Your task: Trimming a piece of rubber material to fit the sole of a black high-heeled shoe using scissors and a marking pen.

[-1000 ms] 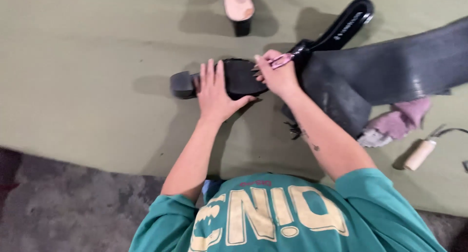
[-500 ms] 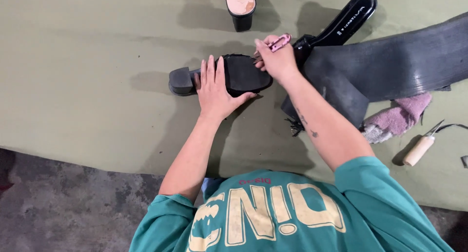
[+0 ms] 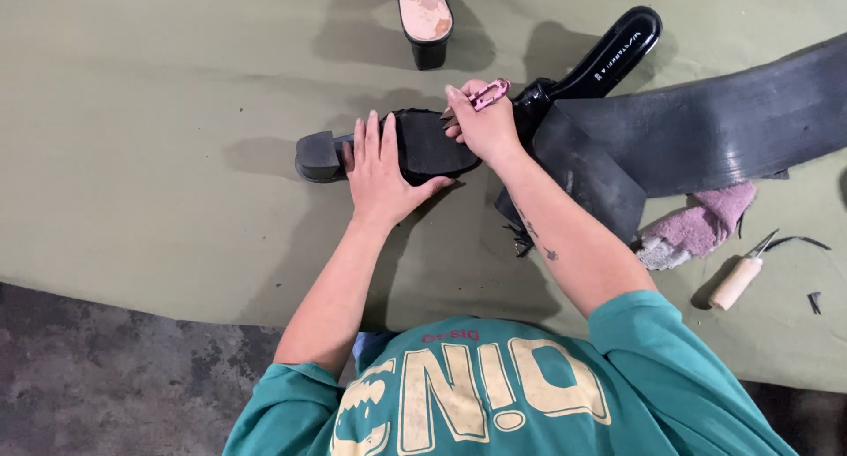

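Three shoes [image 3: 397,147]; one pink cutter [image 3: 488,94] in right hand [image 3: 483,125].

No packages, signs or screens show. One label only: pale printed lettering on the insole of the black shoe [image 3: 609,57] near the mat's far edge.

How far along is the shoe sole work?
Done: black rubber sheet lies beside the shoe, scraps around. In hand: left hand pins the upturned black heeled shoe; right hand works a pink cutter at its sole edge. Left: two other shoes lie untouched.
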